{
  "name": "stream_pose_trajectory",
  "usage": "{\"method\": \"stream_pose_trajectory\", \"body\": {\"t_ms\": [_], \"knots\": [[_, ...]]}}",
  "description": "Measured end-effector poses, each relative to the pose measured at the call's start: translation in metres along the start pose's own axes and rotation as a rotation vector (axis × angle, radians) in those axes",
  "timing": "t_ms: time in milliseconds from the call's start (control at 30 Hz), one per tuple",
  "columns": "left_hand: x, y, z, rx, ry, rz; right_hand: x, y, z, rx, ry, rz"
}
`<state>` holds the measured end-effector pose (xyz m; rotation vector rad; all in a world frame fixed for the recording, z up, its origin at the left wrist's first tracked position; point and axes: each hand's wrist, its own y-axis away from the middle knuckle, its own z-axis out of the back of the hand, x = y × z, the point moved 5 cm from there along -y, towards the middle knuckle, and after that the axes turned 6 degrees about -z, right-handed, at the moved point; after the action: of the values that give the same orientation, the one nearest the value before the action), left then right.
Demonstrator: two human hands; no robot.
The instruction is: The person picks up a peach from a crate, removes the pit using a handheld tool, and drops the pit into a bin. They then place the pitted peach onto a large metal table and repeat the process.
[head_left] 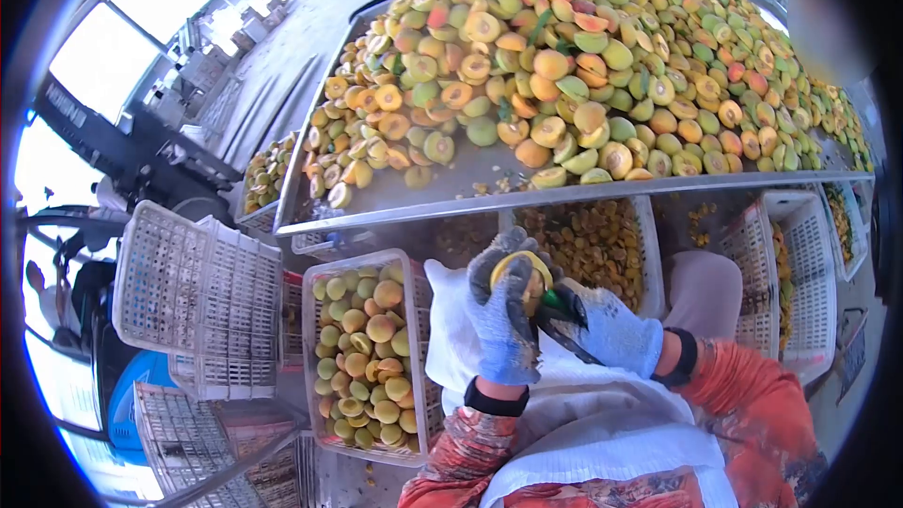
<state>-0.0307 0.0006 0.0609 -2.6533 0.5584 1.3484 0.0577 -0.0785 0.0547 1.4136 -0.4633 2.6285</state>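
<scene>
My left hand (505,320), in a grey and blue glove, is closed around an apricot half (523,273) with its yellow cut rim facing up. My right hand (616,325), gloved the same way, grips a green-and-black hand tool (555,301). The tool's working end is at the fruit and hidden by the fingers, so its exact kind cannot be made out. Both hands meet above my white apron (451,320), just in front of the metal table's near edge (564,196).
A large heap of halved apricots (583,66) covers the metal table. A crate of apricots (367,357) stands at my left, near stacked white crates (207,301). Under the table edge sits a crate of small brownish pieces (593,240). More crates (800,263) stand right; a forklift (103,132) is far left.
</scene>
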Motion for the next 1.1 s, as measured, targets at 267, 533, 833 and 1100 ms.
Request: {"method": "stream_pose_trajectory", "body": {"t_ms": [267, 533, 833, 1100], "knots": [[0.034, -0.028, 0.036, -0.15, 0.098, 0.073, -0.028, -0.016, -0.011, -0.011, 0.307, -0.091], [0.043, -0.025, 0.025, -0.077, 0.034, 0.027, -0.023, 0.0, -0.006, -0.038, 0.657, -0.072], [-0.001, -0.013, 0.01, 0.095, -0.52, -0.492, 0.015, -0.001, -0.003, 0.294, -0.38, -0.46], [-0.008, -0.02, 0.016, 0.191, -0.627, -0.502, -0.002, -0.008, -0.013, 0.536, -0.833, -0.638]]}}
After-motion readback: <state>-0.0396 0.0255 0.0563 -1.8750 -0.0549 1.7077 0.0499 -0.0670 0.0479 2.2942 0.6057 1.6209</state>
